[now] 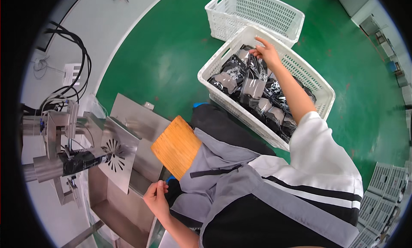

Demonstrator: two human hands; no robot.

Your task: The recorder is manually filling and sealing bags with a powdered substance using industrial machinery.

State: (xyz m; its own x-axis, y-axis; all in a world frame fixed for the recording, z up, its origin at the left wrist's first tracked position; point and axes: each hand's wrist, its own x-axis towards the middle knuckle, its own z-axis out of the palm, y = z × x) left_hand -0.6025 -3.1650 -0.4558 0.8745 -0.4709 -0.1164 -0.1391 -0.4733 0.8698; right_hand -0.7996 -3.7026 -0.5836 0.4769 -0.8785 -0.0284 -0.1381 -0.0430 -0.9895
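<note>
My right hand [265, 54] is over the white plastic crate [225, 93], its index finger extended and the other fingertips at the top edge of a glossy black pouch [254, 82] with a clear window. This pouch lies slanted on several similar pouches in the crate. My left hand [157, 196] is near the rim of a stainless steel trough [122, 209], thumb and forefinger pressed together, with nothing visible between them. Left of it, a black film bag [83, 161] sits at the metal tube of a steel machine [48, 170], beside a slotted steel plate [119, 154].
A wooden board [177, 146] lies by my lap, next to the apron. Behind the filled crate stands another white crate [257, 6] on the green floor [161, 67]. Black cables [85, 54] loop above the machine. More crates [379, 196] are stacked at the right rim.
</note>
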